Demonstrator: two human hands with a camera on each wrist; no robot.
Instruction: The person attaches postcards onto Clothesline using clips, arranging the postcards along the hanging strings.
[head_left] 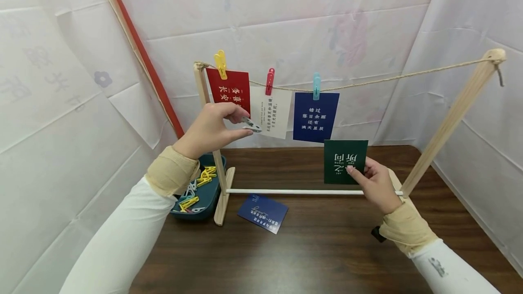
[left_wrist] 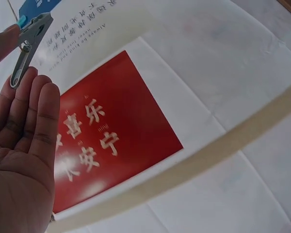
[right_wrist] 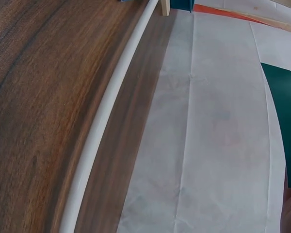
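My left hand (head_left: 222, 126) pinches a grey clothespin (left_wrist: 31, 46) between thumb and fingertips, in front of the hanging red card (head_left: 233, 86) and white card (head_left: 271, 115). Over on the right, my right hand (head_left: 376, 183) holds a dark green card (head_left: 345, 162) with white lettering by its right edge, below the rope and a little above the white rod. A blue card (head_left: 316, 117) hangs between the two hands. Yellow (head_left: 220, 64), pink (head_left: 270, 81) and light blue clothespins (head_left: 316, 86) fasten the three hanging cards to the rope (head_left: 380, 80).
The wooden frame (head_left: 453, 117) with its white rod (head_left: 294, 192) stands on the dark wood table (head_left: 310, 248). Behind its left post is a teal tray (head_left: 208, 201) with several yellow and grey clothespins. Another blue card (head_left: 263, 213) lies on the table.
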